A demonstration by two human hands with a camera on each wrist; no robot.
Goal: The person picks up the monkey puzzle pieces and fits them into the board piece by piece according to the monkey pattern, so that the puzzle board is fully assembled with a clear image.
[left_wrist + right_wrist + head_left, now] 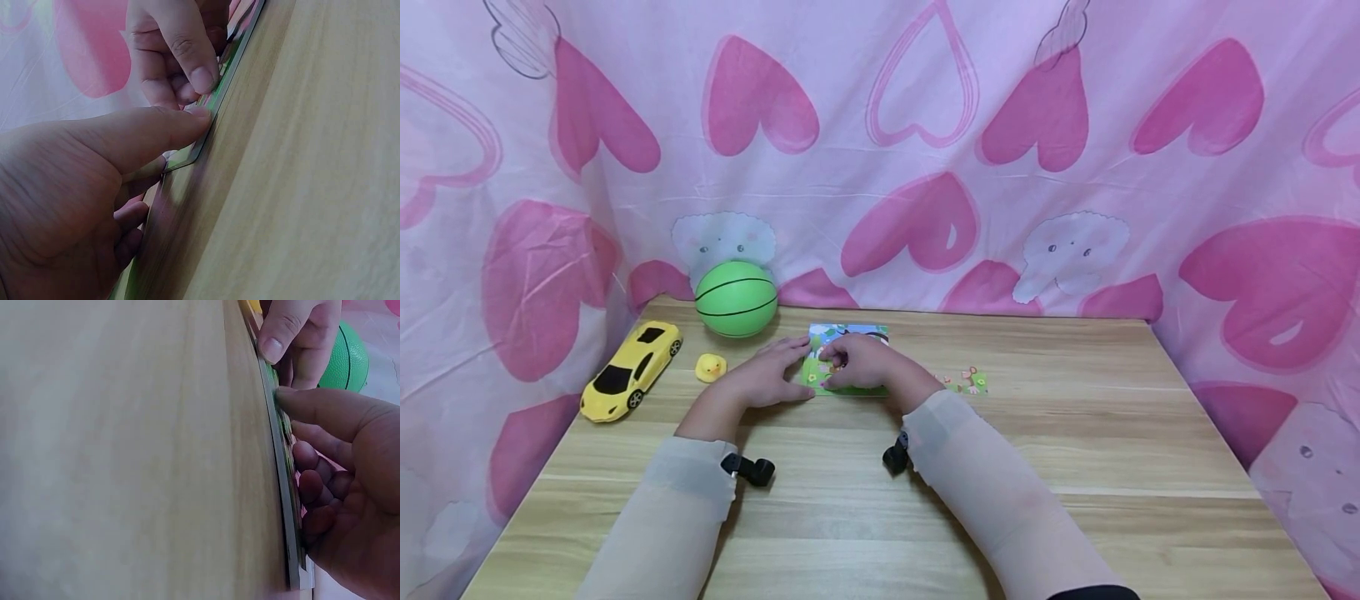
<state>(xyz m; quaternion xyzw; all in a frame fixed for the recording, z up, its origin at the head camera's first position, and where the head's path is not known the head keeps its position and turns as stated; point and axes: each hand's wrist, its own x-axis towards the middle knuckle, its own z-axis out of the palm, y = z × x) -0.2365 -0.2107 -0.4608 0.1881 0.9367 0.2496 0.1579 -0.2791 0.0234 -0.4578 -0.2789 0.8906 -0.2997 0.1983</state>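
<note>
A thin picture board [815,379], printed in green and blue like a jigsaw puzzle, lies on the table. My left hand [767,375] is at its left side, the thumb [187,125] on the near left corner and the fingers along the edge. Over the board's middle is my right hand [861,362], its thumb [312,406] touching the surface near the front edge and its other fingers bent over the picture. No separate piece shows between them. Just right of the right wrist lie small flat printed pieces [976,381], partly covered by the forearm.
A green ball [736,300] stands at the back left of the wooden table [1075,433]. Beside it are a small yellow rubber duck [711,367] and a yellow toy car [632,371]. A pink heart-patterned curtain [820,200] hangs along the back and sides.
</note>
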